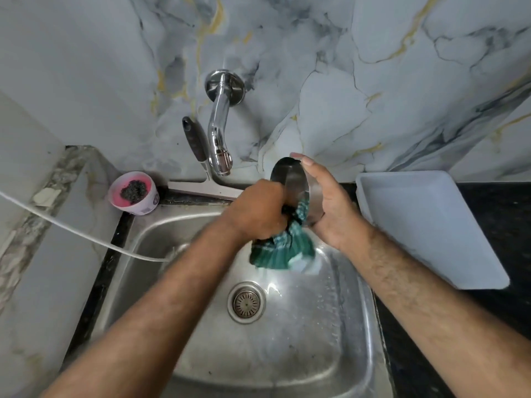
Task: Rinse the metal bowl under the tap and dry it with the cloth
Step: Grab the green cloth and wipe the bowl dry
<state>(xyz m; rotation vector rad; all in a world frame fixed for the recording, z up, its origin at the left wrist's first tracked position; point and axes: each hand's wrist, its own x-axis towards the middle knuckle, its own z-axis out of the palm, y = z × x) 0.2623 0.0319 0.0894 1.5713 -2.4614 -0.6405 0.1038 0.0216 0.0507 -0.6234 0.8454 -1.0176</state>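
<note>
The metal bowl [290, 179] is held on its side above the back of the steel sink [339, 334], its mouth turned left. My right hand [327, 208] wraps around its outer wall and base. My left hand [258, 211] is fisted on a green striped cloth [283, 248] and pushes part of it into the bowl; the rest of the cloth hangs down over the sink. The chrome tap [218, 130] juts from the wall to the left of the bowl, and no water is seen running from it.
A squeegee [201, 179] leans on the wall behind the sink. A pink tub with a dark scrubber [133, 192] sits at the back left corner. A white tray [425, 225] lies on the dark counter at right. A white cord [71, 228] crosses from the left into the sink.
</note>
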